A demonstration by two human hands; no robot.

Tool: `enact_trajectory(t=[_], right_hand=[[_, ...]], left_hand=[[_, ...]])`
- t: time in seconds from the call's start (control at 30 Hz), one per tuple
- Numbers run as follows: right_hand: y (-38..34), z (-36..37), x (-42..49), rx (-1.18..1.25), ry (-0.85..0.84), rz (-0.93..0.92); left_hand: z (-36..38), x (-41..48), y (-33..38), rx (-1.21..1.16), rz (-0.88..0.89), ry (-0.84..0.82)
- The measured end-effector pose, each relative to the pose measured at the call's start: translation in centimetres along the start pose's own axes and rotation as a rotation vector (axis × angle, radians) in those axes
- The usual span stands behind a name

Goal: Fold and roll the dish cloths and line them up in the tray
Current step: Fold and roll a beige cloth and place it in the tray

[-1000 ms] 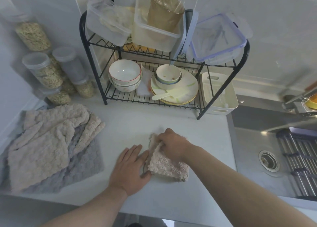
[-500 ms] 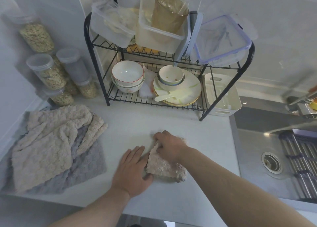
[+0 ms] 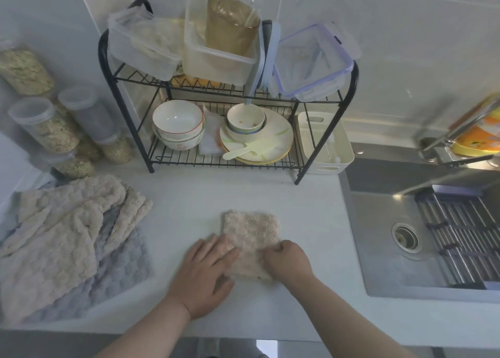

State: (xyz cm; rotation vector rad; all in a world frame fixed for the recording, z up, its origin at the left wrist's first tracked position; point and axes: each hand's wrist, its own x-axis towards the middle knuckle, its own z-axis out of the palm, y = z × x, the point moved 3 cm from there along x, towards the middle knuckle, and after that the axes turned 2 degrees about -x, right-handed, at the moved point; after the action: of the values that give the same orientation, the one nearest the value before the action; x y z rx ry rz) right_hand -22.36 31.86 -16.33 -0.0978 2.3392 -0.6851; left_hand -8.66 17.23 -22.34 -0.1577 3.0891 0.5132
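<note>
A beige fluffy dish cloth (image 3: 251,236) lies folded into a narrow strip on the white counter, its long side running away from me. My left hand (image 3: 207,271) lies flat with straight fingers, its fingertips pressing the cloth's left edge. My right hand (image 3: 288,260) has its fingers curled over the cloth's near right part, gripping it. A white tray (image 3: 341,146) with handle slots stands empty at the right end of the dish rack. More beige cloths (image 3: 54,236) lie piled at the left on a grey cloth (image 3: 113,271).
A black wire dish rack (image 3: 216,130) with bowls, plates and plastic boxes stands behind the cloth. Jars of grain (image 3: 48,125) stand at the back left. A steel sink (image 3: 422,236) with a drain rack and a tap is on the right.
The cloth, bunched under my right hand before, now lies laid out as a flat strip. My right hand has come from its far end to its near right part.
</note>
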Motion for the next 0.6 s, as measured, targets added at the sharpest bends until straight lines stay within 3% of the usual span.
enact_trajectory(t=[0.1, 0.17, 0.3, 0.37, 0.43, 0.5, 0.6], right_hand=[[-0.7, -0.6, -0.2, 0.248, -0.005, -0.024], [-1.7, -2.1, -0.9, 0.287, 0.009, -0.116], [-4.4, -7.1, -3.7, 0.220, -0.095, -0.398], [-5.5, -9.6, -5.4, 0.237, -0.218, -0.469], [-6.2, -12.1, -7.1, 0.394, -0.346, -0.521], [-6.8, -14.1, -8.6, 0.634, -0.448, -0.542], [-6.7, -15.7, -10.3, 0.975, -0.508, -0.493]], left_hand=[[-0.1, 0.0, 0.2, 0.038, -0.037, -0.051], [-1.1, 0.0, 0.5, -0.080, -0.078, 0.013], [-8.3, 2.3, 2.8, -0.609, -0.338, 0.213], [-13.2, 4.0, 5.1, -0.969, -0.388, 0.145], [-16.8, 5.1, 7.5, -1.314, -0.324, -0.006], [-19.3, 4.9, 9.7, -1.464, -0.276, -0.112], [-21.8, 4.1, 12.4, -1.593, -0.322, -0.031]])
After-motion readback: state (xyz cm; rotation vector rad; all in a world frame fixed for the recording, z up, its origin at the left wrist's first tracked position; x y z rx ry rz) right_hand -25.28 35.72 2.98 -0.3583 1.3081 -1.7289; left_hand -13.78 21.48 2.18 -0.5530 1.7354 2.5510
